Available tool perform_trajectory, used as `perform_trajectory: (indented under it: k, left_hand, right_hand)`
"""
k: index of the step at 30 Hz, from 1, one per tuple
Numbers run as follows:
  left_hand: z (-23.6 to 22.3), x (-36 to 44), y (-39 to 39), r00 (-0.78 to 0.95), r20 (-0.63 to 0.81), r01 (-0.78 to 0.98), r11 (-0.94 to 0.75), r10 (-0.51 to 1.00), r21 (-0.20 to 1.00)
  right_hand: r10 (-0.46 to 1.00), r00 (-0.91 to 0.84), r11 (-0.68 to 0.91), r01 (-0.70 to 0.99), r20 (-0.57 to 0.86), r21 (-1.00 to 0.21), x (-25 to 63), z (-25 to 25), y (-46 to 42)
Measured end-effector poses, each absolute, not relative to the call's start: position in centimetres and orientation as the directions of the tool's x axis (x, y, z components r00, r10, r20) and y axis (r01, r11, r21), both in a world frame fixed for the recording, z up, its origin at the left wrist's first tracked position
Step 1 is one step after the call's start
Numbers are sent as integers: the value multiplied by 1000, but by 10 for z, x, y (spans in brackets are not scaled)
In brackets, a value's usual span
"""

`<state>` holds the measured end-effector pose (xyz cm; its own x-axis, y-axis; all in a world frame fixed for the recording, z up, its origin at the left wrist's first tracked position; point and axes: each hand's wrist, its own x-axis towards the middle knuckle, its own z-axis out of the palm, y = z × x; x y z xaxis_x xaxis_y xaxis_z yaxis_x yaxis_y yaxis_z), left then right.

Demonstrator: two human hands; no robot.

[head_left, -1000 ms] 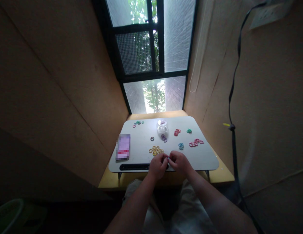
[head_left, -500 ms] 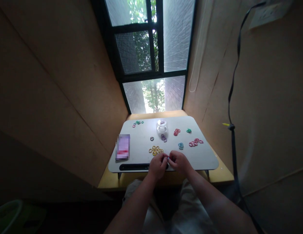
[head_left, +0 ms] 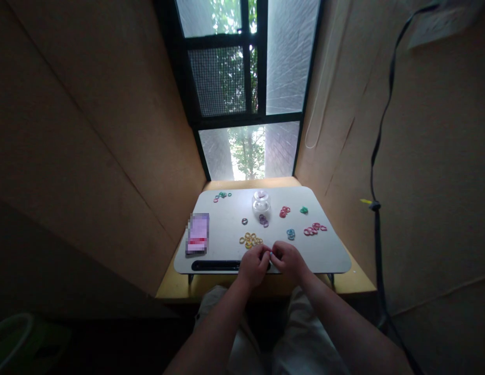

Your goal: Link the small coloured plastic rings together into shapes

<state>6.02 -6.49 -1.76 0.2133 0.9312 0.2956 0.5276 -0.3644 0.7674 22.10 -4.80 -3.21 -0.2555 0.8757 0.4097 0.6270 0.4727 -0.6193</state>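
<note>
My left hand (head_left: 253, 264) and my right hand (head_left: 288, 260) meet at the front edge of the white lap table (head_left: 222, 226). Both have their fingers closed in a pinch around something tiny; only a pale speck shows between the fingertips, too small to name. Just beyond my left hand lies a cluster of yellow rings (head_left: 250, 240), like small hair ties. Blue rings (head_left: 290, 234) lie beyond my right hand, with pinkish-red rings (head_left: 314, 229) farther right. Purple rings (head_left: 263, 221) sit in front of a clear round jar (head_left: 261, 204).
A phone-like flat item (head_left: 198, 233), blurred out, lies at the table's left. A black slot (head_left: 214, 265) runs along its front edge. Red rings (head_left: 284, 212), green rings (head_left: 303, 210) and mixed rings (head_left: 221, 196) lie farther back. A black cord (head_left: 377, 219) hangs at right.
The view has shifted slightly. Both hands keep their place at the table's front edge, fingertips together, and the ring clusters have not moved.
</note>
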Motion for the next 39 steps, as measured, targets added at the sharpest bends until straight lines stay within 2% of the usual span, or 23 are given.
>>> perform_trajectory:
  k: [39]
  left_hand:
    - [-18, 62, -65, 215, 287, 549, -359, 934, 755]
  right_hand:
    - [882, -251, 462, 630, 399, -624, 222, -32, -48]
